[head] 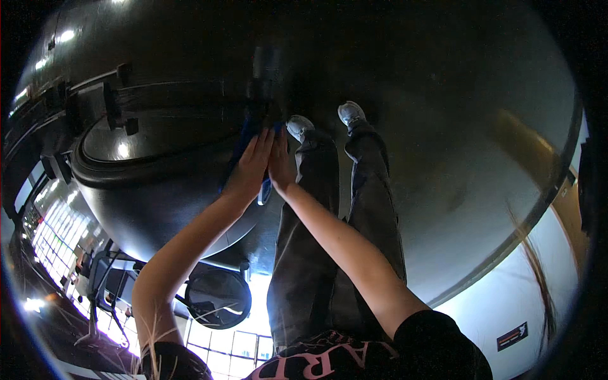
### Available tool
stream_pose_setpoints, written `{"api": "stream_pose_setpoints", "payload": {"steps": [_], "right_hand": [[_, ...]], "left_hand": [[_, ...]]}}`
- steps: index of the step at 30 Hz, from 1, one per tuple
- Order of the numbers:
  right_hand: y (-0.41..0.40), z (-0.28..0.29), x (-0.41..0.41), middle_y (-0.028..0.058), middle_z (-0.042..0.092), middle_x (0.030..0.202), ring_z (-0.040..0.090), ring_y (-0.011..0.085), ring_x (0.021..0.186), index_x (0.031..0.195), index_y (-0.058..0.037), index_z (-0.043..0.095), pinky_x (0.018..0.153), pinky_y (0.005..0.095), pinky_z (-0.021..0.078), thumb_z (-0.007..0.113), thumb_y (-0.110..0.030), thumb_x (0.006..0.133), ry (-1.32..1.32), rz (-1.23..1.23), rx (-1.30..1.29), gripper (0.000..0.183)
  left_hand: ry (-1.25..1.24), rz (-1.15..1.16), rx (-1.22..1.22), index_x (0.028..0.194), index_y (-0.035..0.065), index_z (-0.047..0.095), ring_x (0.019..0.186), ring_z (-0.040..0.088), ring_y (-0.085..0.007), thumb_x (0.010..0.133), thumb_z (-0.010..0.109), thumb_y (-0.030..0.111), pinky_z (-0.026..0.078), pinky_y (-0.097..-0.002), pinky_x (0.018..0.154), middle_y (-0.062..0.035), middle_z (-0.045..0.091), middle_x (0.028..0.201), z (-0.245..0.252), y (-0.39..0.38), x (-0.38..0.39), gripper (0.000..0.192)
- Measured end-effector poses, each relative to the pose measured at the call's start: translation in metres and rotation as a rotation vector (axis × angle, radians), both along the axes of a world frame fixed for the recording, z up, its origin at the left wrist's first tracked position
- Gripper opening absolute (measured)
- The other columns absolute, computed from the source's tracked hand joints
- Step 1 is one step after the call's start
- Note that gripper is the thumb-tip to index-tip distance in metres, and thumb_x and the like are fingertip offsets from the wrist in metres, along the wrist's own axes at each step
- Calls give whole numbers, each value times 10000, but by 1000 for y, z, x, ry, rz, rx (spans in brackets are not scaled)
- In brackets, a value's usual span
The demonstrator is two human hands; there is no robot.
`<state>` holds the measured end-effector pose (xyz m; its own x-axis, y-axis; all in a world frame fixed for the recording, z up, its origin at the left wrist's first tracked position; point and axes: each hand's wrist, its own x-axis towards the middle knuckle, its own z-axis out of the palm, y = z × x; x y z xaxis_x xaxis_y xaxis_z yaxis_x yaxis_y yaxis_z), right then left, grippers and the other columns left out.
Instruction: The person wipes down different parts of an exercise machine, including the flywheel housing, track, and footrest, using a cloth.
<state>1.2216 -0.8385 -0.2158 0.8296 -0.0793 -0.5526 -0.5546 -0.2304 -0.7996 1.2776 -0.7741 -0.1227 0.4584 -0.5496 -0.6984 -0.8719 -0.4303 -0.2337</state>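
Observation:
My left hand (249, 166) and my right hand (281, 164) lie close together, fingers stretched out and pointing away from me. Dark blue material (243, 137) shows along the outer side of my left hand, with a small bright blue patch at the fingertips. The hands cover part of it, so I cannot tell whether either one grips it. A small blue and white part (264, 192) shows just below my hands. To their left is a large, dark, glossy curved body (166, 209) with a raised black rim.
My legs in dark trousers and light shoes (351, 113) are on the dark floor (456, 156). A round black disc-shaped part (218, 298) is at lower left, near a dark metal frame (102, 285) and large paned windows. A white wall (498, 294) stands at lower right.

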Motion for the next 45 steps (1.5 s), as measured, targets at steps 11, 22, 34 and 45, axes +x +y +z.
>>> {"api": "stream_pose_setpoints", "payload": {"steps": [11, 22, 34, 45], "right_hand": [[54, 99, -29, 256, 22, 1320, 55, 425, 1213, 1250, 83, 89, 1005, 436, 81, 308, -219, 828, -206, 76, -172, 563], [22, 69, -12, 251, 134, 1306, 143, 399, 1206, 1238, 88, 159, 1001, 414, 138, 300, -154, 814, -282, -25, -151, 508], [15, 97, 53, 198, 432, 1092, 341, 326, 1085, 1011, 57, 463, 925, 397, 276, 456, -141, 730, -511, 203, -239, 343], [94, 152, 128, 202, 532, 990, 488, 324, 963, 881, 48, 549, 849, 383, 367, 405, -220, 760, -405, 676, 41, 327]], "left_hand": [[-26, 92, -207, 1250, 52, 299, 1232, 193, -166, 805, 388, 324, 72, -340, 1009, -42, 240, 1328, 83, 100, -47, 529], [-34, -11, -107, 1249, 11, 276, 1247, 141, -232, 820, 331, 337, 36, -367, 1012, -100, 200, 1336, 58, 48, -28, 542], [-221, 331, -262, 1244, 69, 303, 1189, 265, -229, 770, 437, 339, 178, -361, 985, -78, 292, 1285, 81, 68, 9, 561], [-284, 617, -540, 948, -1, 520, 890, 517, -291, 721, 476, 459, 372, -384, 821, -140, 546, 939, 122, 154, 62, 514]]}}
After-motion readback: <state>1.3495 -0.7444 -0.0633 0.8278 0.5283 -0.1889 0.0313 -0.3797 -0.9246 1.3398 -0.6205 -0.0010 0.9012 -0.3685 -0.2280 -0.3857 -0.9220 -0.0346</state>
